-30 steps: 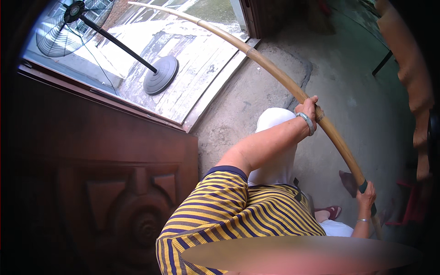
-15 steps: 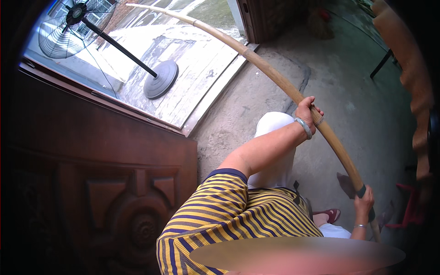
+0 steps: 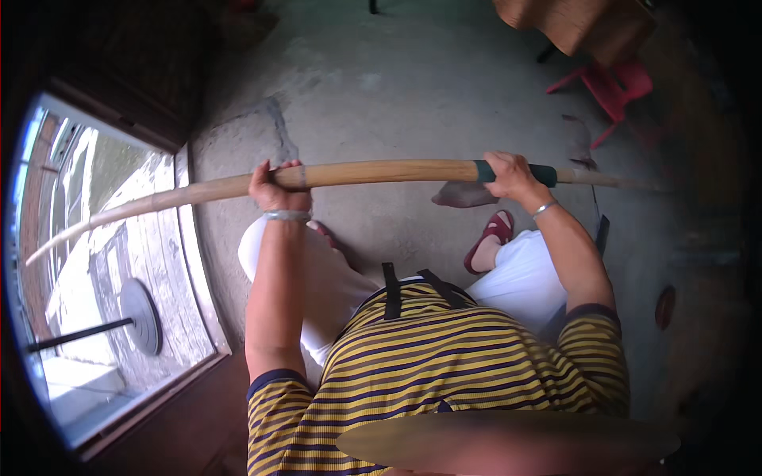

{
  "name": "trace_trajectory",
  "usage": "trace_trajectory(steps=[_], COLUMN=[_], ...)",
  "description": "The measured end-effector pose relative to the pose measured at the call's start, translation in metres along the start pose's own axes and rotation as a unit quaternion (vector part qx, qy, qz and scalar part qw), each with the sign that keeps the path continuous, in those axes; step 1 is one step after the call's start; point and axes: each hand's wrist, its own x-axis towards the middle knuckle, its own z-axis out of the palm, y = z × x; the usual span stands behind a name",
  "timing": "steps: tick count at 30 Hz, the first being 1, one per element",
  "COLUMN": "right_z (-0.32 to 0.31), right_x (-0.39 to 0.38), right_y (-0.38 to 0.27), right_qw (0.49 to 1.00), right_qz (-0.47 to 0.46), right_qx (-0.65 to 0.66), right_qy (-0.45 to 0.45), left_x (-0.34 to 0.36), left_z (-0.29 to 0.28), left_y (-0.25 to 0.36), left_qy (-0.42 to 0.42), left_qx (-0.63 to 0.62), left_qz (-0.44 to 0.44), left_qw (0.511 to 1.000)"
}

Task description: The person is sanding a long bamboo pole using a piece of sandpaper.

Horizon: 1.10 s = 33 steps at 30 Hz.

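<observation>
A long, gently curved bamboo pole (image 3: 381,171) spans the view in front of me. Its pale, tapered left end reaches into the bright doorway, and its right end blurs away. My left hand (image 3: 279,187), with a pale bangle at the wrist, is closed around the pole from below. Farther right, my right hand (image 3: 512,176) grips it at a dark green wrapped section (image 3: 542,174); a silvery bracelet circles that wrist. Just under the pole, beside my right hand, shows a dark leaf-shaped patch (image 3: 464,194) that I cannot identify.
At the left is a doorway with a pale sill (image 3: 194,262); a stand fan's round base (image 3: 141,317) stands outside it. A red chair (image 3: 611,91) and a brown-covered table (image 3: 587,24) are at the far right. My red sandals (image 3: 492,238) rest on the concrete floor (image 3: 381,103).
The pole has swung from a steep diagonal to nearly level across my front, its tapered end moving down and left. My view has turned to the right. Both hands still grip the pole.
</observation>
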Motion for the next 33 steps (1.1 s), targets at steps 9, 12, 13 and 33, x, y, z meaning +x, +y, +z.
trace_trajectory(steps=[9,12,13,33], right_z=[-0.005,-0.011,-0.013,-0.006], right_x=[-0.013,-0.019,-0.019,-0.013], right_y=[0.011,0.008,0.005,0.013], right_qw=[0.99,0.988,0.986,0.967], right_qz=[0.056,0.05,0.066,0.217], right_qx=[-0.06,-0.077,-0.083,-0.021], right_qy=[-0.117,-0.125,-0.126,-0.13], left_x=[0.012,0.012,0.014,0.04], left_z=[-0.021,-0.028,-0.033,-0.021], left_y=[0.016,0.017,0.02,0.061], left_qy=[-0.095,-0.151,-0.197,0.006], left_qx=[0.104,0.151,0.169,0.066], left_qz=[-0.048,-0.057,-0.071,0.045], left_qw=[0.989,0.975,0.963,0.997])
